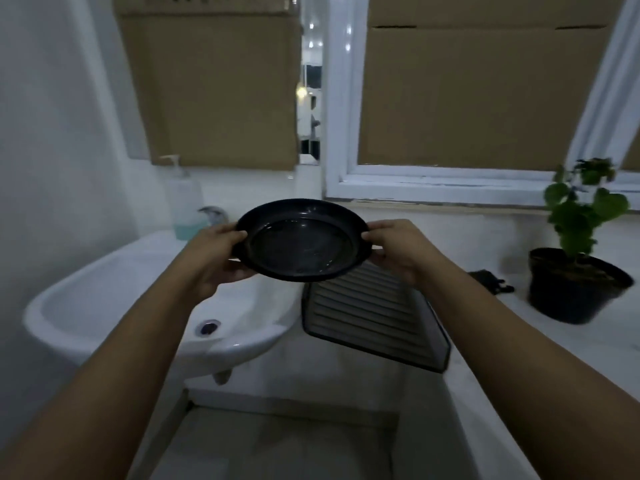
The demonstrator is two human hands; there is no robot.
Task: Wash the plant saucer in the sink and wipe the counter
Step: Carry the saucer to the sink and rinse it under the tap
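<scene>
A round black plant saucer [300,244] hangs in the air, tilted toward me, over the right rim of the white sink [104,299]. My left hand [215,258] grips its left rim with the thumb on top. My right hand [398,249] grips the right rim the same way. The saucer's inside looks wet and shiny. The white counter [561,344] runs along the right under the window.
A potted green plant [576,271] in a black pot stands on the counter at the right, a small dark object [490,280] beside it. A ribbed dark tray [374,315] overhangs the counter's left end. A soap dispenser [183,202] and tap [214,213] sit behind the sink.
</scene>
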